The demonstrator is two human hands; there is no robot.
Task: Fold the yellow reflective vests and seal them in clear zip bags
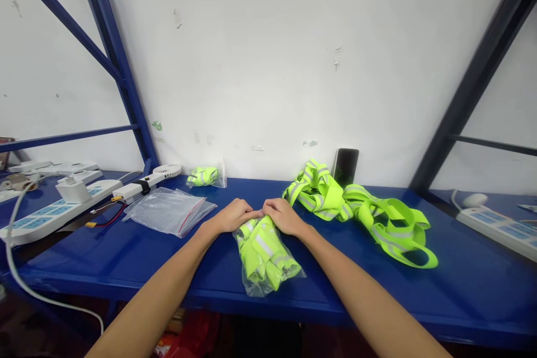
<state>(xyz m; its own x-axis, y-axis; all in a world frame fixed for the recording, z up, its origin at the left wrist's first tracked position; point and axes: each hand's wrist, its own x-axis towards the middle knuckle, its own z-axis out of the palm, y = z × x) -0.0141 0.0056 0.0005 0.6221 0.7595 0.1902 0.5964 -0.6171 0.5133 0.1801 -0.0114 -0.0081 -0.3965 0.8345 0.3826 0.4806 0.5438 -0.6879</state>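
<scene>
A clear plastic bag point(266, 260) stuffed with folded neon-yellow reflective straps lies on the blue shelf point(419, 296) in front of me. My left hand point(232, 215) and my right hand point(282, 215) meet at the bag's far end, fingers closed and pressed on its top edge. A loose heap of the same neon-yellow reflective straps point(361, 207) lies to the right of my right hand. A small filled bag of straps point(205, 176) rests at the back by the wall.
A stack of empty zip bags point(168, 211) lies left of my hands. Further left are white power strips point(50, 207), cables and a small white fan point(166, 170). A dark phone point(345, 166) leans on the wall. Another power strip point(499, 226) sits at far right.
</scene>
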